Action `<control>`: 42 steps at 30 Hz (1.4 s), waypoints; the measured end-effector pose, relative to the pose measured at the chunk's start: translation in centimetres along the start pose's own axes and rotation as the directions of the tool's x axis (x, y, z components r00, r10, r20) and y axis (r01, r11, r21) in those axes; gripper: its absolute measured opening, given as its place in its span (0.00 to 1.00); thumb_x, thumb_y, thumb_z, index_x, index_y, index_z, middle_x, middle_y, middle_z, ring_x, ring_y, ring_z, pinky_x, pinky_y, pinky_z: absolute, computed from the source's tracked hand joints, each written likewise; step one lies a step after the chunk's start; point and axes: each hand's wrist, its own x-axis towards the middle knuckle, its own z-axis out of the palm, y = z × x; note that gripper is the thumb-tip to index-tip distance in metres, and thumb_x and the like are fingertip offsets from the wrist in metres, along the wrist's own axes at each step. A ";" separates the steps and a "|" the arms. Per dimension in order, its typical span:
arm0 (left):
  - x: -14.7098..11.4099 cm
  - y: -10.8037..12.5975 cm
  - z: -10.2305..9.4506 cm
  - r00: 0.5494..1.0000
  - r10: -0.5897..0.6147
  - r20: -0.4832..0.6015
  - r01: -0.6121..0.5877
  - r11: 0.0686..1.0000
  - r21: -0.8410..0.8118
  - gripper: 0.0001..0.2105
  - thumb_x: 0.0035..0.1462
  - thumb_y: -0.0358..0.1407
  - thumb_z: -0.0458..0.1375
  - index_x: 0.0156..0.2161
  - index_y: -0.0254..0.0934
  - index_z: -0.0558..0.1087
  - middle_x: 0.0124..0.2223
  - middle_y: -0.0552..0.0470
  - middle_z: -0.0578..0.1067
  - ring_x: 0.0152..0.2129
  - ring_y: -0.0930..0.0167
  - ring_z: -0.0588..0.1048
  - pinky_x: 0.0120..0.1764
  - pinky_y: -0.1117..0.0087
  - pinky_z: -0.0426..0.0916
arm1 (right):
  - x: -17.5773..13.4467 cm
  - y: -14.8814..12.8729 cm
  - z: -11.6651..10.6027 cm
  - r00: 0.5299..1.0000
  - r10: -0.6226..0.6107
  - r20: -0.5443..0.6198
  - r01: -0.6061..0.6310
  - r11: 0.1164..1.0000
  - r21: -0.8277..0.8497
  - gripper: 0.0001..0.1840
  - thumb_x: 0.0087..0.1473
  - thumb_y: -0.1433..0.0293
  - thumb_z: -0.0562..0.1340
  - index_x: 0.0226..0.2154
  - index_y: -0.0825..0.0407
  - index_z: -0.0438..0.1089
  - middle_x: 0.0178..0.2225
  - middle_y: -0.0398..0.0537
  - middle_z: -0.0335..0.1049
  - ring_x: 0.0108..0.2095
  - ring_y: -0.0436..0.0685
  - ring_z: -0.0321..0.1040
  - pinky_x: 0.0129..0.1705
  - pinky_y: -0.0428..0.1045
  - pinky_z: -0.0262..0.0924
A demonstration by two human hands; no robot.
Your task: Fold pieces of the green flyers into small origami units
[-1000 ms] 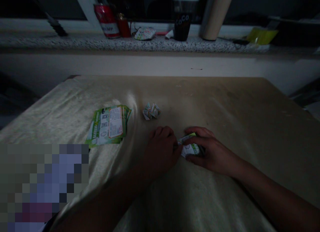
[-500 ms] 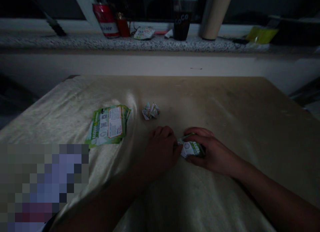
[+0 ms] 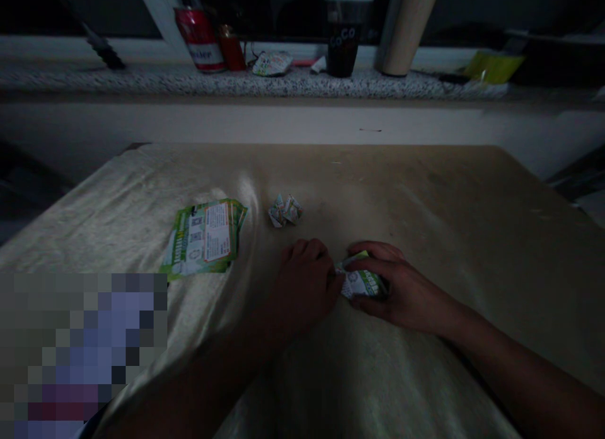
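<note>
"CoCo" is written on the upper-centre cup [image 3: 348, 48], while the left hand [image 3: 309, 275] and the right hand [image 3: 401, 285] pinch a partly hidden paper [image 3: 361, 284], lying roughly sideways.

Right of centre, a small folded paper is white with a green band and grey print [image 3: 362, 284]. At left, the stacked flat leaflets [image 3: 201, 239] are green with an orange-edged white panel. Across the top, the stone sill [image 3: 283, 85] is speckled grey.

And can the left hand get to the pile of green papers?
Probably yes: only tablecloth seems to lie between the left hand and the pile of green papers, though it seems busy with another paper.
</note>
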 end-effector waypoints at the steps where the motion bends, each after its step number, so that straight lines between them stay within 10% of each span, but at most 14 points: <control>1: 0.0 0.0 0.0 1.000 0.001 -0.004 -0.001 1.000 0.001 0.09 0.63 0.39 0.57 0.35 0.36 0.75 0.44 0.46 0.72 0.45 0.60 0.69 0.47 0.56 0.63 | 0.0 -0.1 0.0 1.000 -0.005 0.003 0.005 1.000 -0.002 0.20 0.52 0.67 0.69 0.49 0.44 0.73 0.56 0.52 0.66 0.58 0.63 0.63 0.61 0.61 0.56; 42: -0.1 0.3 -0.3 1.000 0.016 -0.001 -0.016 0.996 0.087 0.13 0.63 0.44 0.55 0.35 0.37 0.75 0.44 0.45 0.73 0.45 0.59 0.69 0.47 0.56 0.63 | 0.0 -0.4 -0.5 0.999 -0.031 0.011 0.032 0.989 -0.146 0.24 0.55 0.78 0.57 0.49 0.42 0.78 0.60 0.54 0.65 0.62 0.68 0.58 0.61 0.68 0.52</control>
